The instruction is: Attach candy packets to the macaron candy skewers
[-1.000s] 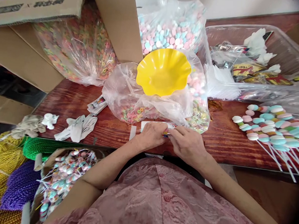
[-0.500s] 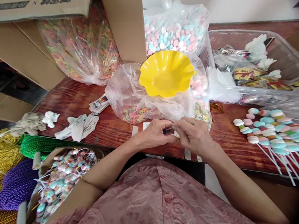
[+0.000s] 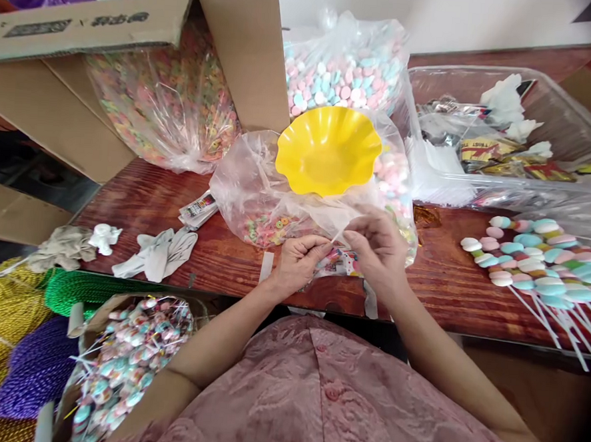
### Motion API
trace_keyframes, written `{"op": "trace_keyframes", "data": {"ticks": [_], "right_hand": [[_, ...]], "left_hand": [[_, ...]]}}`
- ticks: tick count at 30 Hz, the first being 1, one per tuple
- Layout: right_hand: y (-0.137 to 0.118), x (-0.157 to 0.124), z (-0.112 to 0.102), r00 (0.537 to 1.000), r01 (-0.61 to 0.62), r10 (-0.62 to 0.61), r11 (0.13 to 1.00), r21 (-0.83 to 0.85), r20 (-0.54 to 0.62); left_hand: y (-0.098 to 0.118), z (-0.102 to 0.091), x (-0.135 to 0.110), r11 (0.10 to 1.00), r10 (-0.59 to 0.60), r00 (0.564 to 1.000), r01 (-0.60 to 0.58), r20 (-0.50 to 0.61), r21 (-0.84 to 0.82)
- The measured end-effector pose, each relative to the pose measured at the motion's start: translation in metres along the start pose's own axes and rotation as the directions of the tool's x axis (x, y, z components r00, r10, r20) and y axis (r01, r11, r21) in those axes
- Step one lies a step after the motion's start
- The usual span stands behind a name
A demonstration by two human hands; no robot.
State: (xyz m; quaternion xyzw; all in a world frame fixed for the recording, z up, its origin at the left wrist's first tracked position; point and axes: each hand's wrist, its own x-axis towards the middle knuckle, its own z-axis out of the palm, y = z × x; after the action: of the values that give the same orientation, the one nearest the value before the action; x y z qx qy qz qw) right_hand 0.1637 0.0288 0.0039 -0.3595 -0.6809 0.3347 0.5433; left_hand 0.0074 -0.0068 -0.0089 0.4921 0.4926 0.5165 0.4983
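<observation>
Over the front of the table, my left hand [image 3: 297,264] is closed in a pinch on the lower end of a thin white strip [image 3: 339,234]. My right hand [image 3: 381,245] faces it, thumb and fingertips together at the strip's upper end. Whether the strip is a stick or folded plastic, I cannot tell. Just below the fingers is a small clear plastic bag with coloured print [image 3: 341,264], partly covered by both hands. Behind them lies a large clear bag of ring-shaped candy [image 3: 270,227], with a wavy yellow bowl [image 3: 328,153] resting on it.
Marshmallow skewers [image 3: 538,259] lie at the right. A clear plastic bin [image 3: 483,172] stands behind them. An open cardboard box [image 3: 246,51] holds bagged candy at back left. Gloves [image 3: 158,252] lie near the left edge; below is a container of wrapped skewers [image 3: 127,357].
My hands have drawn slightly apart, the right one moving up. A dark small thing between them no longer shows; the white strip and printed bag are now visible. The view has shifted slightly.
</observation>
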Motion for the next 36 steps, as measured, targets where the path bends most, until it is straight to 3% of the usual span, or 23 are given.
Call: {"op": "trace_keyframes", "data": {"ticks": [2, 5, 7, 10, 12, 17, 24, 27, 30, 32, 33, 34, 36], "right_hand": [[0.002, -0.014, 0.005, 0.985, -0.16, 0.167, 0.978, 0.134, -0.04], [0.005, -0.033, 0.012, 0.974, -0.227, 0.223, 0.963, 0.147, 0.04], [0.008, -0.038, 0.013, 0.977, -0.214, 0.211, 0.965, 0.154, 0.035], [0.013, -0.035, 0.008, 0.982, -0.186, 0.187, 0.975, 0.122, 0.003], [0.015, -0.032, 0.005, 0.99, -0.143, 0.141, 0.986, 0.083, 0.023], [0.009, -0.034, 0.009, 0.995, -0.052, 0.053, 0.999, 0.005, -0.089], [0.01, -0.037, 0.026, 0.969, 0.136, -0.174, 0.968, -0.21, -0.174], [0.015, -0.034, 0.028, 0.976, 0.106, -0.126, 0.987, -0.119, -0.175], [0.017, -0.027, 0.014, 0.986, 0.065, -0.081, 0.992, -0.105, -0.149], [0.015, -0.022, -0.004, 0.975, 0.196, -0.218, 0.937, -0.289, -0.047], [0.014, -0.019, -0.013, 0.943, 0.331, -0.32, 0.859, -0.391, 0.096], [0.013, -0.017, -0.023, 0.88, 0.473, -0.388, 0.762, -0.443, 0.273], [0.01, -0.014, -0.038, 0.72, 0.665, -0.405, 0.635, -0.393, 0.564]], "left_hand": [[0.0, 0.004, 0.002, 0.999, 0.034, 0.996, -0.037, -0.083, -0.033], [-0.001, 0.01, 0.004, 0.989, 0.118, 0.989, -0.125, -0.092, -0.077], [-0.004, 0.015, 0.002, 0.982, 0.086, 0.994, -0.096, -0.067, -0.162], [-0.008, 0.018, -0.003, 0.945, -0.069, 0.998, 0.066, 0.001, -0.32], [-0.01, 0.016, -0.007, 0.941, -0.125, 0.991, 0.134, 0.051, -0.312], [-0.009, 0.014, -0.015, 0.965, -0.164, 0.981, 0.182, 0.105, -0.191], [-0.007, 0.022, -0.016, 0.872, -0.177, 0.961, 0.253, 0.211, -0.419], [-0.007, 0.019, -0.013, 0.842, -0.178, 0.954, 0.274, 0.239, -0.464], [-0.007, 0.011, -0.012, 0.815, -0.25, 0.932, 0.348, 0.261, -0.463], [-0.007, 0.004, -0.014, 0.779, -0.324, 0.89, 0.444, 0.322, -0.442], [-0.007, 0.001, -0.015, 0.76, -0.351, 0.862, 0.491, 0.367, -0.426], [-0.007, -0.003, -0.016, 0.74, -0.367, 0.829, 0.535, 0.422, -0.408], [-0.006, -0.008, -0.018, 0.708, -0.367, 0.761, 0.601, 0.534, -0.371]]}}
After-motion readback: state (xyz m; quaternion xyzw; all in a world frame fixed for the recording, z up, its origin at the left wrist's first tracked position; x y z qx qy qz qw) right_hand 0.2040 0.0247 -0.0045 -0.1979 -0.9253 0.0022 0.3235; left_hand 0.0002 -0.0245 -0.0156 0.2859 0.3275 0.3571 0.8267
